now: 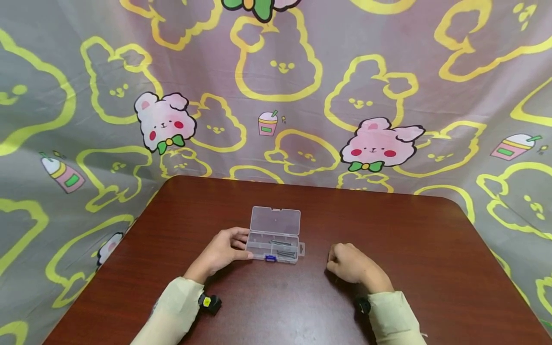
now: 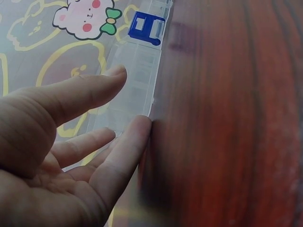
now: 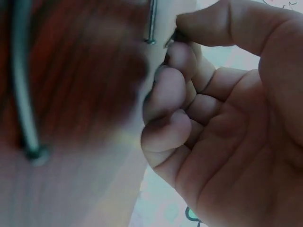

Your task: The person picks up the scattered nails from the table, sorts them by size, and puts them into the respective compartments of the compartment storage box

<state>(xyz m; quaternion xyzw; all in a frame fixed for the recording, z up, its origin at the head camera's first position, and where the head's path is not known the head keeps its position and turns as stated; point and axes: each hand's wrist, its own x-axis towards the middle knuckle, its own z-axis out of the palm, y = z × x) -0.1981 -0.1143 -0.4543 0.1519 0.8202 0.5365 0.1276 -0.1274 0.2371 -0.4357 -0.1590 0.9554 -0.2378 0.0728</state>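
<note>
A clear plastic compartment box (image 1: 258,251) with a blue latch (image 1: 270,258) lies on the table, its lid (image 1: 275,221) raised at the back. Several metal nails (image 1: 284,254) are in its right-hand compartments. My left hand (image 1: 226,249) holds the box's left end, thumb by the front corner and fingers along the side. To the right of the box, my right hand (image 1: 350,263) is low over the table with curled fingers. In the right wrist view, its thumb and index finger pinch a small nail (image 3: 168,43), mostly hidden. Two more nails show beside that hand, one of them a blurred nail (image 3: 23,90).
The brown wooden table (image 1: 207,196) has a patterned cloth (image 1: 297,115) hanging behind and at its sides. A hang tab (image 1: 302,249) sticks out from the box's right side. Black wrist cameras (image 1: 210,304) are strapped to both wrists.
</note>
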